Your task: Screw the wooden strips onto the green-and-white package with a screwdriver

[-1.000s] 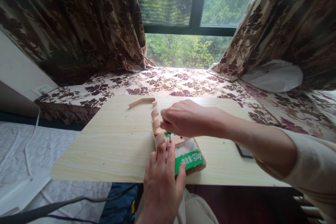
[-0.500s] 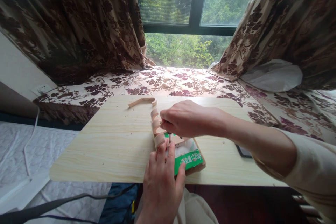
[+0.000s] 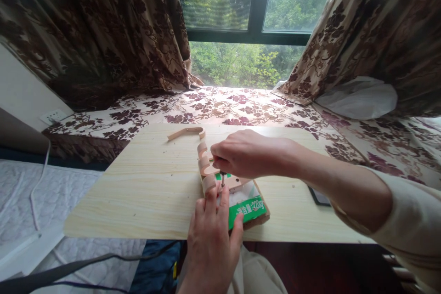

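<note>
My right hand (image 3: 237,152) is closed in a fist round the handle of a screwdriver (image 3: 223,179), whose thin metal shaft points straight down. Its tip meets a flat arm of a hook-shaped wooden piece (image 3: 237,183). From below, my left hand (image 3: 213,234) holds that wood down with its fingertips close to the tip, the thumb on a green and white box (image 3: 251,209) underneath. Other curved wooden ends (image 3: 206,164) line up along the box's left side. My right fist hides the handle and some of the wood.
A loose wooden hook (image 3: 186,132) lies toward the back of the pale table (image 3: 138,193). Under my right forearm a dark flat object (image 3: 319,196) partly shows. Beyond the table are a flower-patterned ledge (image 3: 234,101) and a white plastic bag (image 3: 358,98).
My right fist has turned slightly about the upright screwdriver. The left hand, wood and box stay in place.
</note>
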`<move>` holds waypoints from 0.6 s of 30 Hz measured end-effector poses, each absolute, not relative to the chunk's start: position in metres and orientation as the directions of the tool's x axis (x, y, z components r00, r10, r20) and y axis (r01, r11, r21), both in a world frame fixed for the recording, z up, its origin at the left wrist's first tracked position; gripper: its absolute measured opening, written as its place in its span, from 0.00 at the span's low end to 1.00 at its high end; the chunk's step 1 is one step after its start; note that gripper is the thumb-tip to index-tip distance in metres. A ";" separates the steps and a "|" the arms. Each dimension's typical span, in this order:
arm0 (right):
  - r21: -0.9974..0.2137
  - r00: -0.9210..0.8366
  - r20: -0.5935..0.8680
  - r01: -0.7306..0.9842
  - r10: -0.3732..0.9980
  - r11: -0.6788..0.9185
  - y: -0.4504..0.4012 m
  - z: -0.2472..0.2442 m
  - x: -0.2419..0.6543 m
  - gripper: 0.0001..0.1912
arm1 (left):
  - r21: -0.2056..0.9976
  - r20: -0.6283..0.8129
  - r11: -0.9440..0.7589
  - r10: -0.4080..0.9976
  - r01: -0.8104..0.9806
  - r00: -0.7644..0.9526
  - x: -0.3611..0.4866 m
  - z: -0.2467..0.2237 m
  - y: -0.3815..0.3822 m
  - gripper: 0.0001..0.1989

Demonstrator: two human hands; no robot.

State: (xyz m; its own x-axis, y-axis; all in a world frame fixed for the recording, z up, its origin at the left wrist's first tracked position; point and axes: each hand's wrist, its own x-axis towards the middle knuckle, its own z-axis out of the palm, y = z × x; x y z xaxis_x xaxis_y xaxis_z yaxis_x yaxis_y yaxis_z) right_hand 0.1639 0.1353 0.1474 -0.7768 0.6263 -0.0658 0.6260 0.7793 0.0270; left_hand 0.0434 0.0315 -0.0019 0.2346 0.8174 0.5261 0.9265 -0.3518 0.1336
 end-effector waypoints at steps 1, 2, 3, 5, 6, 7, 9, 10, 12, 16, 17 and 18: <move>0.034 -0.764 -0.049 0.642 0.643 0.766 0.136 0.146 0.163 0.15 | 0.128 0.527 -0.352 0.816 0.927 0.237 0.043 -0.002 0.032 0.23; 0.037 -0.753 -0.038 0.655 0.656 0.754 0.136 0.146 0.163 0.16 | 0.122 0.529 -0.351 0.814 0.928 0.239 0.043 -0.002 0.032 0.23; 0.034 -0.748 -0.036 0.662 0.663 0.749 0.136 0.146 0.163 0.16 | 0.118 0.532 -0.349 0.812 0.930 0.238 0.043 -0.002 0.032 0.23; 0.015 -0.756 -0.049 0.653 0.653 0.757 0.135 0.151 0.163 0.14 | 0.118 0.532 -0.347 0.813 0.930 0.236 0.043 -0.002 0.031 0.23; 0.001 -0.770 -0.063 0.636 0.634 0.772 0.134 0.154 0.164 0.12 | 0.122 0.528 -0.349 0.816 0.929 0.237 0.043 -0.001 0.031 0.23; -0.012 -0.786 -0.079 0.616 0.613 0.788 0.133 0.157 0.164 0.10 | 0.128 0.522 -0.349 0.820 0.928 0.236 0.043 -0.001 0.031 0.23; -0.025 -0.810 -0.108 0.581 0.576 0.813 0.131 0.162 0.166 0.08 | 0.133 0.516 -0.350 0.823 0.927 0.236 0.043 0.000 0.031 0.23; -0.022 -0.820 -0.115 0.567 0.561 0.824 0.129 0.163 0.166 0.08 | 0.133 0.517 -0.347 0.823 0.928 0.234 0.044 0.000 0.031 0.23; -0.013 -0.829 -0.121 0.551 0.546 0.834 0.128 0.163 0.166 0.07 | 0.129 0.526 -0.346 0.819 0.929 0.232 0.044 0.000 0.031 0.23; 0.003 -0.805 -0.073 0.590 0.589 0.807 0.130 0.152 0.162 0.11 | 0.135 0.519 -0.349 0.822 0.927 0.234 0.044 -0.001 0.032 0.23; 0.009 -0.792 -0.054 0.609 0.608 0.793 0.130 0.149 0.161 0.12 | 0.138 0.517 -0.352 0.823 0.926 0.235 0.043 -0.002 0.032 0.23; 0.018 -0.778 -0.036 0.628 0.628 0.778 0.131 0.147 0.160 0.14 | 0.141 0.517 -0.354 0.823 0.925 0.236 0.043 -0.003 0.032 0.23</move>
State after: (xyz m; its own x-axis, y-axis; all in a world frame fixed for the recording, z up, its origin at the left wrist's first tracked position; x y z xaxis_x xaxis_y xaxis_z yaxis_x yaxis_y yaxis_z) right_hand 0.1603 0.1307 0.1472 -0.7776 0.6278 -0.0359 0.6275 0.7784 0.0185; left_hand 0.0431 0.0319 -0.0025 0.2361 0.8228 0.5170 0.9247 -0.3537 0.1406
